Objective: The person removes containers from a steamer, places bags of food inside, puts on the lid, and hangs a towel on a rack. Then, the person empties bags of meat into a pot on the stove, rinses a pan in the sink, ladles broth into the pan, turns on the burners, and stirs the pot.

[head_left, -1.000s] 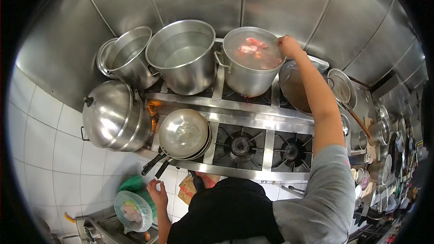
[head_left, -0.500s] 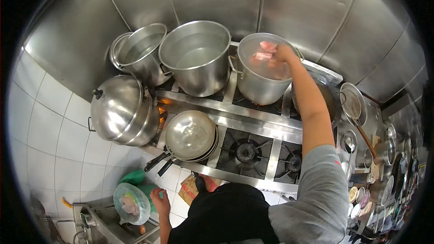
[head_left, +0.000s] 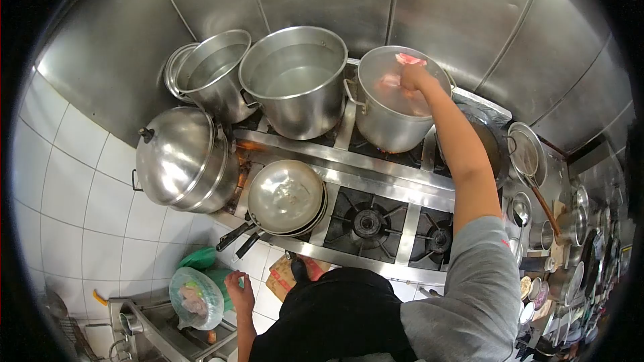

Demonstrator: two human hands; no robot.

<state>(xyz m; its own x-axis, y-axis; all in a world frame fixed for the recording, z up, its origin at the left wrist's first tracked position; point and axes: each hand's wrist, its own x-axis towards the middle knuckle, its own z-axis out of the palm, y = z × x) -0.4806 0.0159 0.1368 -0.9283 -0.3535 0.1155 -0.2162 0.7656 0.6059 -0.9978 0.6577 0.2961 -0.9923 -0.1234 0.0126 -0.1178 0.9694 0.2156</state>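
Note:
My right hand [head_left: 414, 78] reaches over the tall pot [head_left: 392, 126] at the back right of the stove, its fingertips down at the cloudy liquid beside pieces of pink meat [head_left: 410, 59]. Its fingers are bent together, and whatever they may hold is hidden. Low on the left, my left hand [head_left: 239, 288] hangs in the air with its fingers curled loosely and apart, holding nothing. Nearest to it is a clear plastic bag [head_left: 196, 299] with pale contents, over the sink. A green bag [head_left: 199, 259] lies behind that one.
Two more pots, a large one with clear liquid [head_left: 293, 115] and a smaller one [head_left: 231, 102], stand left of the meat pot. A domed steamer [head_left: 176, 155], stacked pans [head_left: 285, 196] and bare burners [head_left: 368, 223] are nearer. A strainer [head_left: 526, 154] lies at right.
My right hand has gone from the pot's right rim to over its middle, among the meat. The view has shifted, so the stove sits further right. My left hand stays low and empty.

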